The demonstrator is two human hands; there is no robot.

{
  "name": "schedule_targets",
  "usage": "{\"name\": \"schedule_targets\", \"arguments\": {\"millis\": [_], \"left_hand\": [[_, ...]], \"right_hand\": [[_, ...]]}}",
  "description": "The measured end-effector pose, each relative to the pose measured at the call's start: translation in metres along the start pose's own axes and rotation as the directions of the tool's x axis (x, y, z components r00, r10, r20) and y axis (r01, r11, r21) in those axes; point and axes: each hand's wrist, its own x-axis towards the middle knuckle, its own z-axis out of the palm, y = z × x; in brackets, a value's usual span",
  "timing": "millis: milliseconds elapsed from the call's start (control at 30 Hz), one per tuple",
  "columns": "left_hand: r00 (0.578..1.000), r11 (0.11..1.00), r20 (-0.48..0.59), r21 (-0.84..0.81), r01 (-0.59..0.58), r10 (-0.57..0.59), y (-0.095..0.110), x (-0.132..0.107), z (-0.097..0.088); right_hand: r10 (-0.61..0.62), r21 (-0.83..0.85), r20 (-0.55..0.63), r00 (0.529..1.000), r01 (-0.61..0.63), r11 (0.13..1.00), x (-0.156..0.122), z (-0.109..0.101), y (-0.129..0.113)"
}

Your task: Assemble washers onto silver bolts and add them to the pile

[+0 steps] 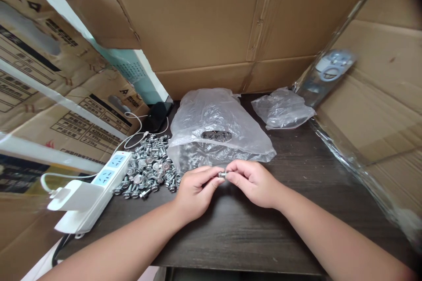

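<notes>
My left hand [197, 191] and my right hand [253, 183] meet above the dark wood tabletop [250, 237], their fingertips pinching a small silver metal bolt [222, 174] between them. Its thread is mostly hidden by my fingers. Just left of my left hand lies a loose pile of zinc-plated flange bolts [148, 167]. Behind my hands sits a clear plastic bag [214, 127] with more bolts showing through its lower part.
A white power strip [105, 180] with a plugged-in white charger [70, 197] lies at the left, its cable looping behind the bolts. A crumpled plastic bag [281, 109] and a metal bracket [329, 74] sit at the right. Cardboard sheets [204, 17] wall the back and sides.
</notes>
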Motion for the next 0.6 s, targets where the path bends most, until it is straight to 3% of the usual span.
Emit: {"name": "schedule_targets", "arguments": {"millis": [267,600], "left_hand": [[0.986,0.991,0.099,0.005,0.133,-0.133,-0.006,0.002,0.004],[0.983,0.988,0.125,0.095,0.120,-0.132,-0.010,0.002,0.008]], "right_hand": [[0.008,-0.151,0.032,0.999,-0.004,0.989,0.007,0.010,0.012],[0.058,-0.174,0.059,0.997,-0.047,0.984,0.015,0.009,0.013]]}}
